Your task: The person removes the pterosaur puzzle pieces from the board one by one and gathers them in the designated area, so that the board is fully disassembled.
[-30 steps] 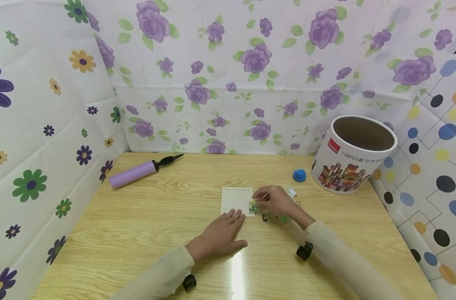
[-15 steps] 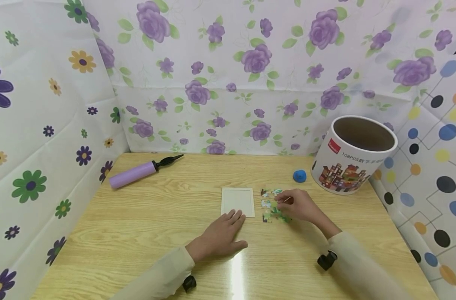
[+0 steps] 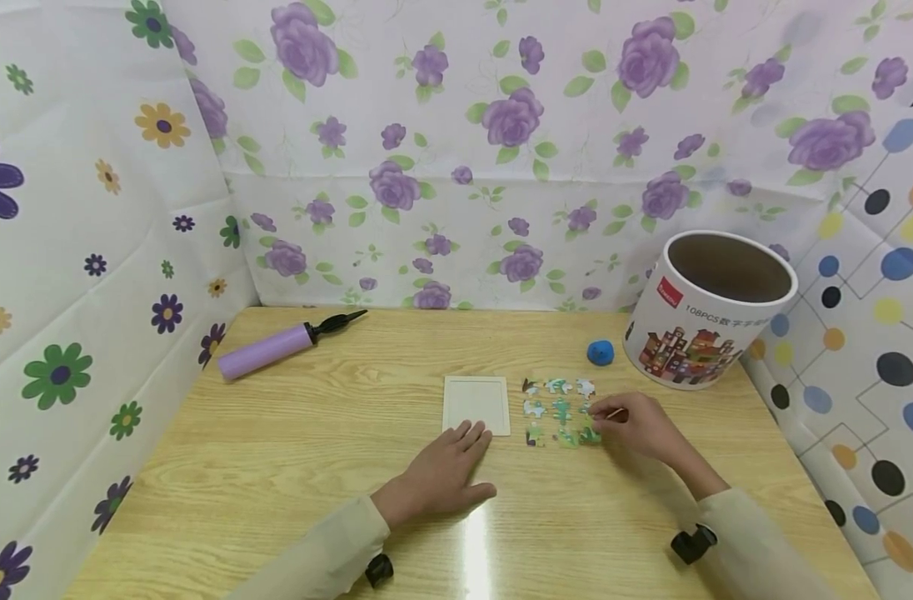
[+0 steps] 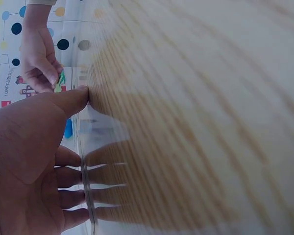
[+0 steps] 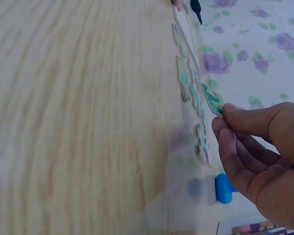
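Note:
My right hand (image 3: 644, 425) pinches a green jigsaw puzzle piece (image 5: 214, 102) between thumb and fingertips, tilted above the table in the right wrist view. Several loose puzzle pieces (image 3: 561, 408) lie in short rows to the left of that hand, printed in greens and pale blue. A square cream puzzle board (image 3: 475, 396) with a raised border lies flat left of the pieces. Spread flat, the fingers of my left hand (image 3: 440, 471) rest on its lower edge, and the thumb points off to the right. The right hand partly covers the rightmost pieces in the head view.
A blue rounded object (image 3: 600, 352) sits behind the pieces. Beyond it at the back right stands a large white printed tub (image 3: 707, 317). A purple hand pump (image 3: 269, 350) with a black nozzle lies at the back left. Patterned cloth (image 3: 456, 167) hangs along the table's back and sides.
From the board's right edge, my right hand has drawn right with a green puzzle piece, past the other pieces, uncovering most of them. My left hand has stayed on the board's lower edge.

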### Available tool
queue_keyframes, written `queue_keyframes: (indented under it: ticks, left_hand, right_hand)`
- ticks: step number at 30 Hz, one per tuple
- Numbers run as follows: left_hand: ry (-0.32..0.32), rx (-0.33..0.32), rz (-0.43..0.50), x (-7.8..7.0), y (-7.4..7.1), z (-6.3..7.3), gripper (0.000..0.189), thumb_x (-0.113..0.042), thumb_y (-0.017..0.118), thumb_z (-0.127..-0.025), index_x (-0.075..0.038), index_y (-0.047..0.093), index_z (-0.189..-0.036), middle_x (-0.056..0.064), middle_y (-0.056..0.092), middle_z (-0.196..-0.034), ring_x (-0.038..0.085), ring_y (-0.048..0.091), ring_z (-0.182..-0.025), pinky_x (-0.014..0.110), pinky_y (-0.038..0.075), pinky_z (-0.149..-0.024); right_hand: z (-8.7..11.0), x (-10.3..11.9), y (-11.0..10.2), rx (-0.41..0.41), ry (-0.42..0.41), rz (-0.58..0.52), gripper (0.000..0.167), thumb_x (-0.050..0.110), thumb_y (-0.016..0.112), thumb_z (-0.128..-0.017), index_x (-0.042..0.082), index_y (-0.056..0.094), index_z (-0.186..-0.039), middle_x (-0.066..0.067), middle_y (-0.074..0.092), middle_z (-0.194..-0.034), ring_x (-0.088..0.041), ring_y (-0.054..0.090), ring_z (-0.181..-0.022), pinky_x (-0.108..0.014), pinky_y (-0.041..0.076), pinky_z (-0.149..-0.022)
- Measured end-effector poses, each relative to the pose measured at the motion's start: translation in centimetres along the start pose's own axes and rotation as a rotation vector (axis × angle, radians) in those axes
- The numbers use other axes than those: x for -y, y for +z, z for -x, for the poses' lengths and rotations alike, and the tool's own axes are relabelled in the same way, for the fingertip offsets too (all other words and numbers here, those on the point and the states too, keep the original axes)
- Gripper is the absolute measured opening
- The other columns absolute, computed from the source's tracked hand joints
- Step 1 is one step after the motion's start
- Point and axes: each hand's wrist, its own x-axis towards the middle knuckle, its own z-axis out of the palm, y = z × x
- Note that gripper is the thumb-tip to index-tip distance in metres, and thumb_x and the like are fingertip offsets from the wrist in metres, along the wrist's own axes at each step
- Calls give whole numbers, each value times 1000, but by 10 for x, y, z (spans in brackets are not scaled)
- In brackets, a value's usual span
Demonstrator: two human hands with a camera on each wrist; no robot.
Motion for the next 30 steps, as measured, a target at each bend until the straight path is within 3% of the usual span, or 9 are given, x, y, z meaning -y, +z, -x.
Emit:
queue_keyframes:
  ticks: [14,30]
  left_hand:
    - [8,-5,7,0,-3,2,82,-61,43,-104,-4,30,-161,15,29,-166,32,28,-153,42,27,-123]
    - [7,-3,26,-1,-3,2,82,-61,44,-103,-4,30,-161,16,29,-166,33,27,-153,42,27,-123]
  right_hand:
    - [14,-14,0,18,72,-5,17,12,76,-93,11,80,-110,1,76,-98,-13,68,-86,-25,56,-73]
    - [9,-21,5,36,58,33,17,14,76,-93,11,80,-109,2,75,-95,-12,65,-83,-27,54,-71]
